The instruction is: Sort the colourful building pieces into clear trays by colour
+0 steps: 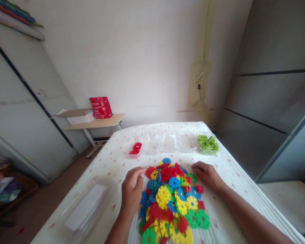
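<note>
A heap of plastic building pieces (pixel 174 183) in yellow, blue, green and red lies before me, mostly notched discs, with red blocky pieces among them. At its far left edge is my left hand (pixel 132 184), fingers reaching toward a red piece (pixel 149 171) and thumb apart; nothing shows in its grip. My right hand (pixel 207 173) rests on the cloth by the heap's far right side, near a green disc (pixel 192 178). Its fingers are loosely stretched, with nothing visible in them.
Beyond the heap stands a row of clear plastic containers (pixel 165 149). Red pieces (pixel 136 148) fill the leftmost, lime-green pieces (pixel 207 143) the rightmost. A clear lid-like tray (pixel 72 222) with a white sheet lies left. A side table (pixel 101 123) holds a red bag (pixel 101 107).
</note>
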Demonstrator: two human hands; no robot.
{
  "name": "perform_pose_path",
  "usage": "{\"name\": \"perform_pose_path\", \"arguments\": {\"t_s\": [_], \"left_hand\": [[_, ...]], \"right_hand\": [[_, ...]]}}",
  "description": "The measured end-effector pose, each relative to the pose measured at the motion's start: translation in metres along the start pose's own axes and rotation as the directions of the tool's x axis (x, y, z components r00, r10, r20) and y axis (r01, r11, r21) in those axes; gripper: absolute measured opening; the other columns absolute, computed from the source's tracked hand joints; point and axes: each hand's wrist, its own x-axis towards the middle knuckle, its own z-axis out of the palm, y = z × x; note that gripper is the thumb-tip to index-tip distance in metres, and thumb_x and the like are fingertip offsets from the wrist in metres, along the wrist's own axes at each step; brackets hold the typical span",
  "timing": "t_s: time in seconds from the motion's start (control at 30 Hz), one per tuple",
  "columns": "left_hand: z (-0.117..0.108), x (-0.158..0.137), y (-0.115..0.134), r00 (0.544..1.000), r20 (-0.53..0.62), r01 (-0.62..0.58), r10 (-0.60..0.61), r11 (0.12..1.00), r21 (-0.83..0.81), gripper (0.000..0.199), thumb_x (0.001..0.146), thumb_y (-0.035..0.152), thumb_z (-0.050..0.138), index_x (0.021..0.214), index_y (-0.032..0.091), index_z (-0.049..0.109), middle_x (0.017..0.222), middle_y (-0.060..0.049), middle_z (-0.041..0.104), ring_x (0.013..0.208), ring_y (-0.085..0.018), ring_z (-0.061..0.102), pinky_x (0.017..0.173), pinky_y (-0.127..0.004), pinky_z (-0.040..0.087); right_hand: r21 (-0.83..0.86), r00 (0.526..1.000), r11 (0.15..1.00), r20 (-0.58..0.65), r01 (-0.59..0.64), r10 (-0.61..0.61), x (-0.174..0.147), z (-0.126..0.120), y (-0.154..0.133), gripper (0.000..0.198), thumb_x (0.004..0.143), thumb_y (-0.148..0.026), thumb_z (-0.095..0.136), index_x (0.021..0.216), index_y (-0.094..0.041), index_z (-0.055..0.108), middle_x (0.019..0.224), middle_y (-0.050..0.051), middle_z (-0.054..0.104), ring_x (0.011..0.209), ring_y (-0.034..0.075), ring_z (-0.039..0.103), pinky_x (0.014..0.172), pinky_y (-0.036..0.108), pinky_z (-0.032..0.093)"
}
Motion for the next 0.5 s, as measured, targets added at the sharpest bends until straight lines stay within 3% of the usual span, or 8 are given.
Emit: {"name": "perform_pose_path", "arguments": {"t_s": [0.1, 0.23, 0.5], "left_hand": [[-0.007, -0.007, -0.024, 0.999, -0.053, 0.013, -0.007, 0.994, 0.107, 0.027, 0.075, 0.031, 0.047, 0.084, 0.019, 0.069, 0.091, -0.007, 0.069, 0.090, -0.023, 0.063, 0.087, -0.037, 0.047], [-0.003, -0.012, -0.039, 0.993, -0.039, 0.113, -0.110, 0.986, 0.119, 0.029, 0.073, 0.034, 0.046, 0.082, 0.019, 0.069, 0.085, -0.006, 0.071, 0.083, -0.023, 0.065, 0.079, -0.035, 0.051], [0.007, -0.014, -0.039, 0.971, 0.050, 0.230, -0.234, 0.970, 0.075, 0.033, 0.072, 0.038, 0.046, 0.084, 0.018, 0.068, 0.084, -0.006, 0.071, 0.079, -0.023, 0.064, 0.077, -0.033, 0.050]], "right_hand": [[0.086, 0.994, 0.995, 0.103, -0.051, 0.042, -0.001, -0.008, 0.001, 0.023, 0.076, -0.034, 0.052, 0.084, -0.017, 0.065, 0.081, 0.005, 0.066, 0.072, 0.018, 0.060, 0.066, 0.028, 0.047], [0.117, 0.964, 0.990, 0.262, -0.074, 0.041, -0.005, -0.013, -0.002, 0.028, 0.069, -0.032, 0.063, 0.093, -0.016, 0.064, 0.068, 0.000, 0.059, 0.060, 0.014, 0.052, 0.054, 0.024, 0.040], [-0.008, 0.951, 0.998, 0.304, 0.056, -0.051, -0.004, -0.012, -0.005, 0.037, 0.068, -0.038, 0.069, 0.099, -0.018, 0.063, 0.083, 0.002, 0.060, 0.071, 0.015, 0.052, 0.062, 0.024, 0.043]]}}
